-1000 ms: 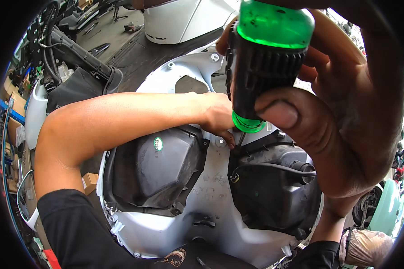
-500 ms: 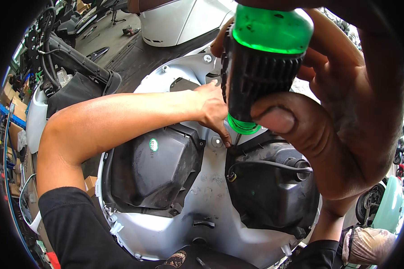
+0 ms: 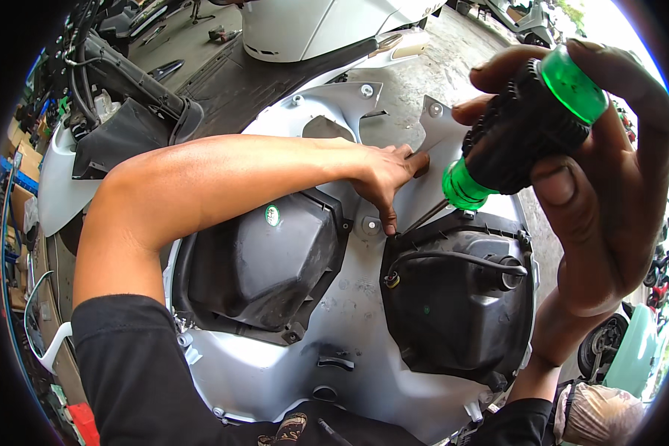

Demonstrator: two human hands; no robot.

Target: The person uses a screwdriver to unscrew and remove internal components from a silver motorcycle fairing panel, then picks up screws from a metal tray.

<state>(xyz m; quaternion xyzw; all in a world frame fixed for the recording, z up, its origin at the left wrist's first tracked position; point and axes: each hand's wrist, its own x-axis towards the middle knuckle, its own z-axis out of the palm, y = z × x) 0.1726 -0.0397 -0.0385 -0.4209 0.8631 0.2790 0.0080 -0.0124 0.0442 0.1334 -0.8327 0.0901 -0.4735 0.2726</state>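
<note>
My right hand [image 3: 595,171] is wrapped round the green and black handle of a screwdriver [image 3: 519,123]. The shaft slants down to the left, its tip at the upper left corner of a black plastic housing [image 3: 453,312]. Beside that tip rests the thumb of my left hand [image 3: 386,178], its other fingers spread over a silver-white body panel [image 3: 349,297]. A second black housing [image 3: 260,267] with a small green sticker sits on the left half of the panel. Whether a screw is under the tip is too small to tell.
Beyond the panel stands a white scooter body [image 3: 312,33] with a dark footboard [image 3: 253,89]. Dark scooter parts [image 3: 134,134] are at the left. A pale green vehicle part [image 3: 639,346] and a cloth-covered object [image 3: 598,416] lie at the lower right.
The screwdriver handle has swung right and away from my view, so its shaft now leans more. My left hand stays on the panel, its thumb near the tip. The view has shifted slightly.
</note>
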